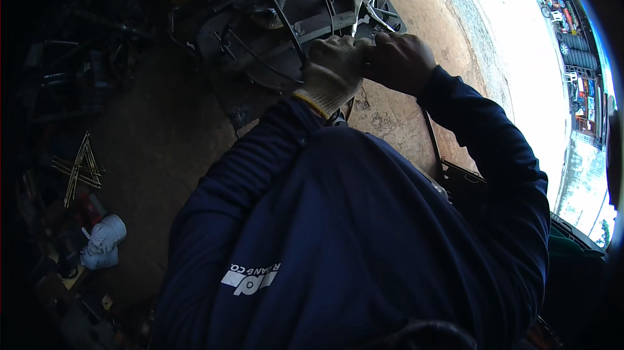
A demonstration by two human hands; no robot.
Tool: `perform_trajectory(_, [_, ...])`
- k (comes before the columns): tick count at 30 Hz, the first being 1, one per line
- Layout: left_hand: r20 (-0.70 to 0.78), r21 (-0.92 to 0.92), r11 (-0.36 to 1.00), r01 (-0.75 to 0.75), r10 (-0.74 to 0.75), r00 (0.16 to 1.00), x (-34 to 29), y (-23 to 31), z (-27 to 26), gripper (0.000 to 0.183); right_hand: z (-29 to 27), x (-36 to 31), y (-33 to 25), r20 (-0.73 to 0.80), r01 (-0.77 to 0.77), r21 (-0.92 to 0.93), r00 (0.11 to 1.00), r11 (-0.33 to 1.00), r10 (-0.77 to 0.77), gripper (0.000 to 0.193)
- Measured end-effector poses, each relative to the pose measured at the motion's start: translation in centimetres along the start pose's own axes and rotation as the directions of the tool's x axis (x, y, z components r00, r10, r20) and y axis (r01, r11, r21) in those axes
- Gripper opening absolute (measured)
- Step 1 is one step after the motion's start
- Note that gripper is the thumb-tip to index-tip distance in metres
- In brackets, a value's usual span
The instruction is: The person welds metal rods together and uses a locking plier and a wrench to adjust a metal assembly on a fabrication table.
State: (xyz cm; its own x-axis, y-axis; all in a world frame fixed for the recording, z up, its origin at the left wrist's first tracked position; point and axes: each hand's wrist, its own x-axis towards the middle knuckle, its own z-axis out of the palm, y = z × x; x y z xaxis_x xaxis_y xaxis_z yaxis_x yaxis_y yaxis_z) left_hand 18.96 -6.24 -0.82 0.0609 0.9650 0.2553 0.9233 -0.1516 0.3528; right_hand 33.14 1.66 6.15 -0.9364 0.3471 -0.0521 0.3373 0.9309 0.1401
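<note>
In the head view, both hands meet at the top centre of the frame. The left hand [335,67], in a pale knit glove with a yellow cuff, is curled with its knuckles toward the camera. The right hand [400,61] is curled just beside it on the right, the two touching or nearly so. Both grips look closed, but the fingertips are hidden, so I cannot tell whether either is clenched on a thing or only on itself.

The work lies just beyond, in the upper centre: a dark metal rack [286,23] of curved and straight bars, crossed by a flat bar [315,26] whose right end runs toward a clamp [357,9]. The clamp's pale arms spread in a V just above the knuckles; whether the left hand touches it is hidden.

The step in hand looks like handwork at the clamp end of the rack, though tugging at the glove would look much the same. Judged from this pose, a move on the clamp would call for a firm hold on its arms while the bar is held steady.

At the left, a bundle of thin rods [84,171] and a white bag [104,239] lie well apart from the hands.
</note>
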Motion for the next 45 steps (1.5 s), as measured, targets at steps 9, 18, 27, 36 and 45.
perform_trajectory(9, [-0.034, -0.029, 1.000, 0.005, -0.006, 0.999, 0.3, 0.0, 0.2, 0.012, -0.6, 0.0, -0.2, -0.013, -0.031, 0.057, 0.999, 0.998, 0.032, 0.038])
perform_trajectory(18, [0.039, -0.074, 0.997, 0.000, 0.003, 0.999, 0.6, -0.1, -0.2, 0.010, -0.5, -0.1, -0.5, -0.016, -0.060, 0.045, 0.998, 0.997, 0.061, 0.038])
perform_trajectory(27, [0.009, -0.112, 0.993, -0.022, 0.023, 1.000, 0.6, -0.5, 0.2, 0.011, -0.4, 0.0, -0.6, 0.011, -0.104, 0.072, 0.995, 0.992, 0.103, 0.038])
perform_trajectory(36, [-0.008, -0.103, 0.992, -0.069, 0.068, 0.998, 0.4, -0.8, 0.3, 0.012, -0.7, -0.3, -1.4, 0.010, -0.156, 0.067, 0.988, 0.985, 0.156, 0.035])
perform_trajectory(45, [-0.110, -0.103, 0.983, -0.154, 0.143, 0.984, -0.1, -0.7, 0.1, 0.033, -1.8, -2.1, -5.5, 0.003, -0.332, 0.110, 0.943, 0.937, 0.334, 0.027])
